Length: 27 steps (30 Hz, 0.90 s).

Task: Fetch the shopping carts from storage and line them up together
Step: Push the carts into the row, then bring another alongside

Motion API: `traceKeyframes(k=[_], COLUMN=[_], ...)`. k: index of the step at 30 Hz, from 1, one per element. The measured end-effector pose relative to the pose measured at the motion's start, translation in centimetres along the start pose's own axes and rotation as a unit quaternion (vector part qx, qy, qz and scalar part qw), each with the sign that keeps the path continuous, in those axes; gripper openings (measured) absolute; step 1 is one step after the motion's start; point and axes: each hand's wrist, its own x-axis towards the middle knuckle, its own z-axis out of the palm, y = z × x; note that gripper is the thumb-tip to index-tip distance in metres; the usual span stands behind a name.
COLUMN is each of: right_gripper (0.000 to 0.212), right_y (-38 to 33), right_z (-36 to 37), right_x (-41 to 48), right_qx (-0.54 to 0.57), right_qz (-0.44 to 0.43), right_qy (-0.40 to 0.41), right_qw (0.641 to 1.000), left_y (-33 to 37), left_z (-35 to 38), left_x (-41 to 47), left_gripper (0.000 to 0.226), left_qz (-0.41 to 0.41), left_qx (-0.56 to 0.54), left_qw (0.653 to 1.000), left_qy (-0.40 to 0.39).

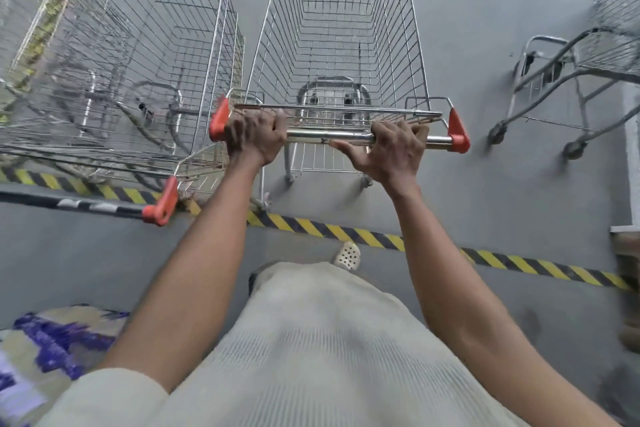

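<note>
A wire shopping cart [341, 28] stands at frame centre. The left hand [257, 136] and right hand [393, 149] both clamp their fingers over its chrome handle bar [334, 138], the right thumb stretched beneath. A second cart [166, 59] stands just beside it at left, and a third cart [597, 55] is well apart at the right edge.

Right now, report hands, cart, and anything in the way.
Left hand and right hand grip the handle bar. Held cart empty, close beside parked cart on left. Third cart off right, apart.

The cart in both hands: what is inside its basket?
Nothing lies inside the basket; through its wire, grey floor and lower frame show. The left hand and right hand cover only part of the handle.
</note>
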Motion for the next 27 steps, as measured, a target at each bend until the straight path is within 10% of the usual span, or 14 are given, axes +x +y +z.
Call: traceKeyframes(k=[27], right_gripper=[0.076], right_y=[-6.4], right_z=[-1.2], right_x=[-14.4], right_qx=[0.000], right_qz=[-0.002], right_qy=[0.130], right_qw=[0.992], left_y=[-6.9], left_z=[-2.1], left_x=[-13.7], left_gripper=[0.063], left_qz=[0.102], left_qx=[0.011], left_qw=[0.992], left_qy=[0.068])
